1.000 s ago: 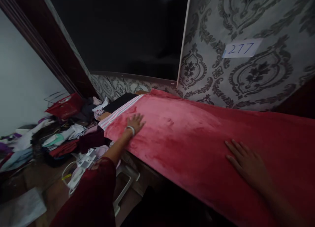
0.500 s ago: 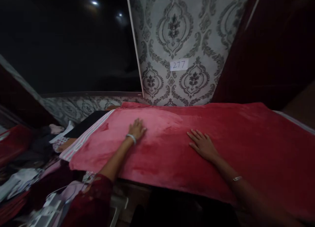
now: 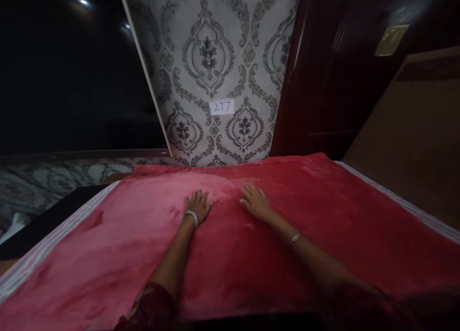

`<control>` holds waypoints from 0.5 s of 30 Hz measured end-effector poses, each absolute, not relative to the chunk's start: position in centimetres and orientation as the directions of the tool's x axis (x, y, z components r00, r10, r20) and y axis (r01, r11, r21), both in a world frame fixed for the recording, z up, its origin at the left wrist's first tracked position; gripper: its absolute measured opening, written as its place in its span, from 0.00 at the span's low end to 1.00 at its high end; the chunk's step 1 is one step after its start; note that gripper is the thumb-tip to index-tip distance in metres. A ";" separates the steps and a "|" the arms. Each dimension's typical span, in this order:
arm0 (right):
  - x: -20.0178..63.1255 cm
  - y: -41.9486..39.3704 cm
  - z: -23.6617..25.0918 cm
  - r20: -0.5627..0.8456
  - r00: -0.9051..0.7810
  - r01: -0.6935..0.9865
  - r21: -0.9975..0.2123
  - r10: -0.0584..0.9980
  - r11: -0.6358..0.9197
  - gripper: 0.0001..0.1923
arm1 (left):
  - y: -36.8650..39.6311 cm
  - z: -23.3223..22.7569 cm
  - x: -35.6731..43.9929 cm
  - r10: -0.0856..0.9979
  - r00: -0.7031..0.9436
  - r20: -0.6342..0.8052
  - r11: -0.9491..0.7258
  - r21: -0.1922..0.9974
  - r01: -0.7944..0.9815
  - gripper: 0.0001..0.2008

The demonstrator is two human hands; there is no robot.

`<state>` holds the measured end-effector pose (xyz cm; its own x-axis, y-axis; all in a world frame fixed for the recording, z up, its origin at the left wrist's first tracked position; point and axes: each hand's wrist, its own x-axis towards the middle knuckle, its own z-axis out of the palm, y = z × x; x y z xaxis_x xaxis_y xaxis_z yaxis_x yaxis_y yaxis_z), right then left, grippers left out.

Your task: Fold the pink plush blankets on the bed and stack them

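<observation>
A plush red and pink cloth, like a blanket, is spread flat in front of me. My left hand lies palm down on it near the middle, fingers spread, with a pale bangle on the wrist. To its right, my right hand also rests flat on the cloth, its fingers stretched out and a little blurred; that wrist wears a thin bracelet. Neither hand grips anything. Beneath the plush cloth, a striped cloth shows along the right edge, and similar stripes show at the left.
A large dark screen hangs at the left. Behind the cloth is patterned wallpaper with a paper label reading 277. Dark red wood panelling and a brown board stand at the right. A black surface lies at the left.
The view has shifted right and closer over the cloth. My hands are nearer each other, the right having slid left across the cloth. The clutter at the lower left has gone out of view.
</observation>
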<state>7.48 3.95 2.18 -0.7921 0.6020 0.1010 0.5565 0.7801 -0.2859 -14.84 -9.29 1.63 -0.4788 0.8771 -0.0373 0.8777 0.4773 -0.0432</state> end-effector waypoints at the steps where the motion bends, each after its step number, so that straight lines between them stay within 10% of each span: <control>1: 6.1 3.8 2.4 0.106 -0.812 0.527 -0.287 0.573 0.800 0.32 | -9.2 1.7 -14.9 0.875 -0.481 -0.047 0.479 -0.055 0.876 0.32; 8: 1.9 6.5 0.4 0.053 -0.918 0.360 -0.309 0.394 0.880 0.32 | -8.7 1.5 -15.2 0.875 -0.481 -0.049 0.474 -0.106 0.874 0.31; 15: 16.1 20.8 -0.1 0.037 -0.630 0.768 -0.120 0.776 0.629 0.28 | -8.4 0.8 -16.1 0.885 -0.465 -0.018 0.460 -0.108 0.881 0.31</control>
